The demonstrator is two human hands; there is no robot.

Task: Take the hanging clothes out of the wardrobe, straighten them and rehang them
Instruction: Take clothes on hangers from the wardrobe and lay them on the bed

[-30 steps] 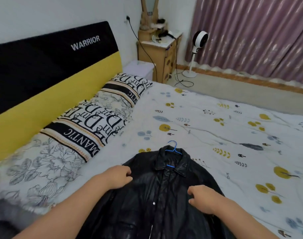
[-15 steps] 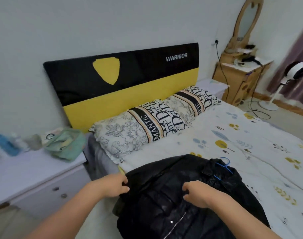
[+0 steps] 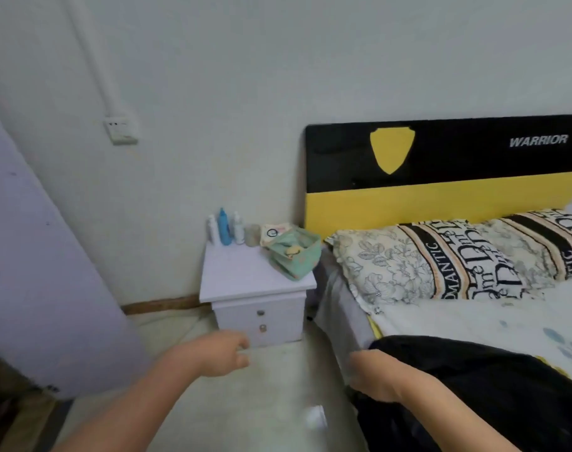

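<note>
Fingers of my left hand [image 3: 217,352] hang loosely curled over the floor, gripping nothing; my right hand [image 3: 374,375] rests at the edge of the black jacket [image 3: 493,386], its fingers hidden, so I cannot tell whether they grip. That jacket lies on the bed [image 3: 473,318], drooping over its near corner. Between my hands and the wall stands a white nightstand [image 3: 255,288] carrying small bottles [image 3: 224,227] and a green pouch [image 3: 294,256]. Patterned pillows [image 3: 441,259] lean against a black-and-yellow headboard [image 3: 441,177]. A pale lilac panel [image 3: 33,256] fills the left, cut off by the frame. Something white [image 3: 315,415] on the floor is too blurred to name
</note>
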